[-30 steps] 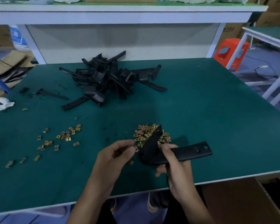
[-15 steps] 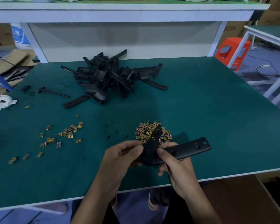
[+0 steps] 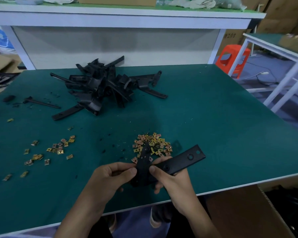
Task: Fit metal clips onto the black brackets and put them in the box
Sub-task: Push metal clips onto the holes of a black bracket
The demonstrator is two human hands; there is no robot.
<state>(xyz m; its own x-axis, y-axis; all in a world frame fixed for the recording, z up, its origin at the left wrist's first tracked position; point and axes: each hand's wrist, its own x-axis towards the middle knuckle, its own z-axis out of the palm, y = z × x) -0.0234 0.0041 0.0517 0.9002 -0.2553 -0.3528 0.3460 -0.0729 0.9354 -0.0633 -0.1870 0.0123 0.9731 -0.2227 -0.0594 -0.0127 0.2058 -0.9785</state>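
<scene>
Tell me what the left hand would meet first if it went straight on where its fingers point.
The black bracket: the left hand points to the person's right, fingertips at its edge. Just past it sits the right hand, thumb on the bracket; depth is unclear.

1. Counted two hands: left hand (image 3: 110, 179), right hand (image 3: 174, 184).
2. Counted one held bracket (image 3: 182, 160).
3. Saw one bracket pile (image 3: 103, 86), too tangled to count.
4. Saw two clip heaps (image 3: 152, 145) (image 3: 58, 148).
5. Counted one stool (image 3: 234, 57), one box (image 3: 239, 217).
</scene>
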